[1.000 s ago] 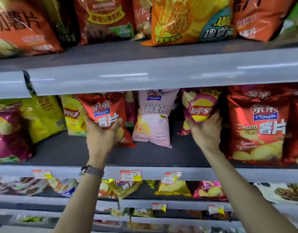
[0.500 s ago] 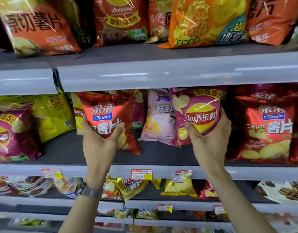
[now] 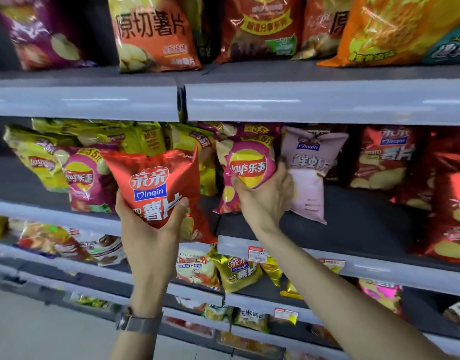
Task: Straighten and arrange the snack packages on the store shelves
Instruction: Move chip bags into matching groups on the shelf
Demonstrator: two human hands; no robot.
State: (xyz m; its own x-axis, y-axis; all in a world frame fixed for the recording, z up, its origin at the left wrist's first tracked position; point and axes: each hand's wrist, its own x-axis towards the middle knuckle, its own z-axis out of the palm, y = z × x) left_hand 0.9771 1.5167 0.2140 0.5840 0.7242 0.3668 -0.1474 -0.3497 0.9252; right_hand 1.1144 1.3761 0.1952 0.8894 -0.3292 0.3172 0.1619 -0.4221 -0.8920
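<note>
Head view, change: the red Qinqin potato chip bag (image 3: 156, 188) has left its lean at the back of the middle shelf (image 3: 358, 229) and now hangs over the front edge. The pink Lay's bag (image 3: 249, 166) has crossed from the right of the pale pink Qinqin shrimp chip bag (image 3: 310, 178) to its left.
Meaning: probably sorting by brand, with both bags lifted and neither placed.
Left hand (image 3: 148, 235): cups the red bag's lower half, thumb on the front.
Right hand (image 3: 265, 201): wraps the Lay's bag's lower right edge.
Red bag axis: near vertical, top seam up, print facing the camera.
Lay's bag axis: upright, top leaning slightly right, logo facing outward.
</note>
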